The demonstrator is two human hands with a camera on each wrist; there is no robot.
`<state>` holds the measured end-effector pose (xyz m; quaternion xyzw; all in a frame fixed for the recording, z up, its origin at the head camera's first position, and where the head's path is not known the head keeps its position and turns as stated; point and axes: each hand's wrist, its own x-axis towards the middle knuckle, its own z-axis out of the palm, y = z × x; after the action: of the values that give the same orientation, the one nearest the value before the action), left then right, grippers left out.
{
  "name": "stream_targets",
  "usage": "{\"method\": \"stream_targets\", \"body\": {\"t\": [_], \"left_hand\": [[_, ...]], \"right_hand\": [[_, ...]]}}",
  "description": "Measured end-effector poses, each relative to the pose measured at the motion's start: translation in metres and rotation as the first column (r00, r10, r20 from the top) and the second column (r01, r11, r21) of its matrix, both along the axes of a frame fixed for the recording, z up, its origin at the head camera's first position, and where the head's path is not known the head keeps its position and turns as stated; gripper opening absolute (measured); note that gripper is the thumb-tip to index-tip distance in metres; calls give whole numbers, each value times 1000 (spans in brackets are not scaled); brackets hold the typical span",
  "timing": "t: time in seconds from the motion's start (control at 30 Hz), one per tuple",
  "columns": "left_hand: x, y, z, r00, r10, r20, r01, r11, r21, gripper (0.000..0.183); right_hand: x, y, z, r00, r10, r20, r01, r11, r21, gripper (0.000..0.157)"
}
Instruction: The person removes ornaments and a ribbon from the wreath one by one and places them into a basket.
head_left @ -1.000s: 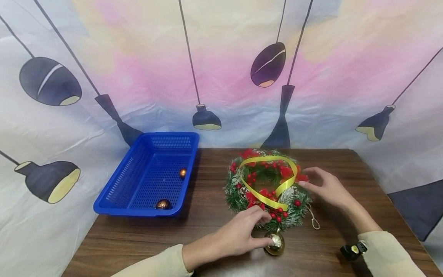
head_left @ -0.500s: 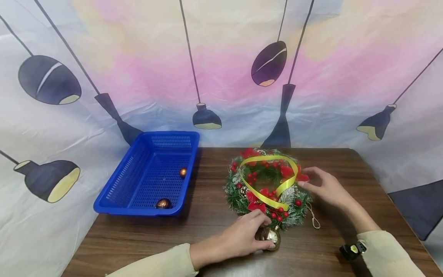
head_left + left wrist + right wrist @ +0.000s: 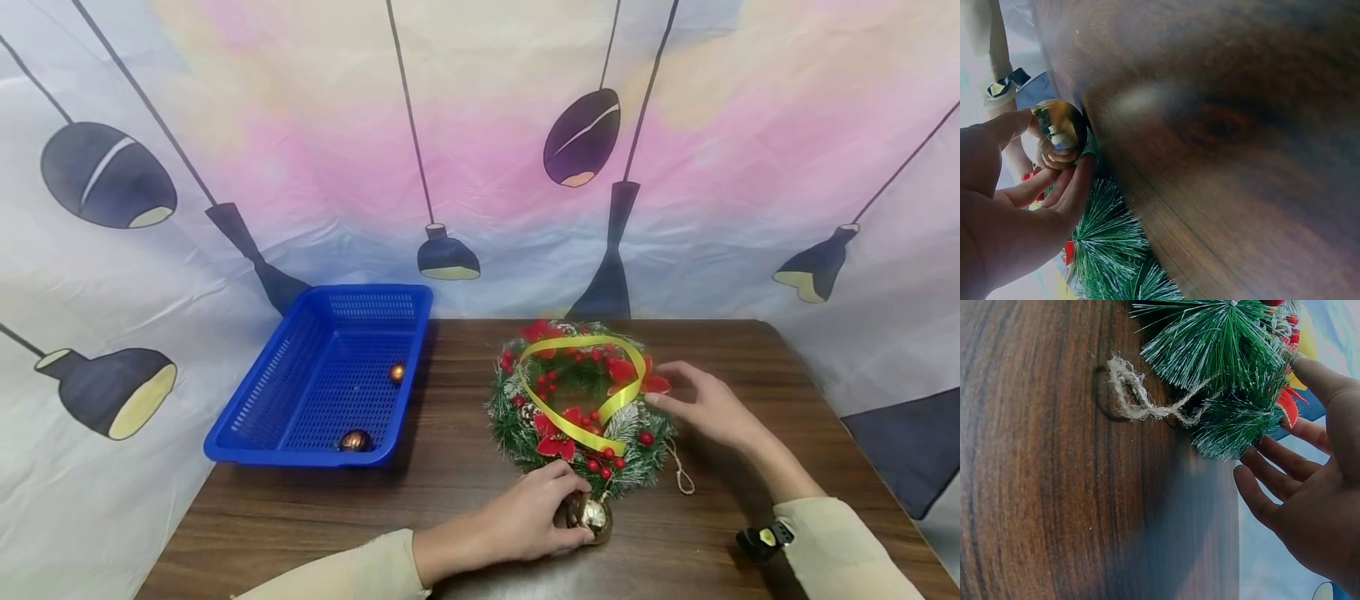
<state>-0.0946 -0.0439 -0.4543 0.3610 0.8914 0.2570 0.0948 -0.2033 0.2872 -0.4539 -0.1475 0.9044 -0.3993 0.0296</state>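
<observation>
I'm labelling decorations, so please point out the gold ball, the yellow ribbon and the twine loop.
Gold ball [image 3: 597, 518], head view: its uncovered shiny side.
Yellow ribbon [image 3: 621, 402], head view: its right-hand stretch.
Twine loop [image 3: 1147, 414], right wrist view: its lower strand.

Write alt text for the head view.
A person's left hand holds a shiny gold ball at the near edge of a round green wreath with yellow ribbon; the right hand is at its right side. A blue plastic basket with two coppery balls stands at left.

Basket [image 3: 300, 457] left of wreath [image 3: 517, 437], bauble [image 3: 597, 518] before wreath
</observation>
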Motion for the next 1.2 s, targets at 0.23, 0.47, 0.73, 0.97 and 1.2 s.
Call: {"method": "stream_targets", "body": {"t": [0.23,0.47,0.73,0.97,1.2], "left_hand": [[-1,-4,3,999,-25,37,25,1000,13,47],[-4,-8,17,995,-97,18,96,994,60,47],[-6,-3,34,994,-105,-27,106,994,31,51],[-9,0,47,996,-82,-45,83,996,36,51],[-9,6,49,993,-54,-100,58,998,32,53]], "right_hand": [[0,1,0,1000,7,-2,-7,1000,4,63],[-1,1,-1,1000,18,-2,-18,1000,0,62],[-1,1,-1,1000,15,5,-15,1000,5,63],[-2,1,-1,1000,11,4,-11,1000,18,63],[-2,0,0,1000,7,2,-7,1000,29,64]]}}
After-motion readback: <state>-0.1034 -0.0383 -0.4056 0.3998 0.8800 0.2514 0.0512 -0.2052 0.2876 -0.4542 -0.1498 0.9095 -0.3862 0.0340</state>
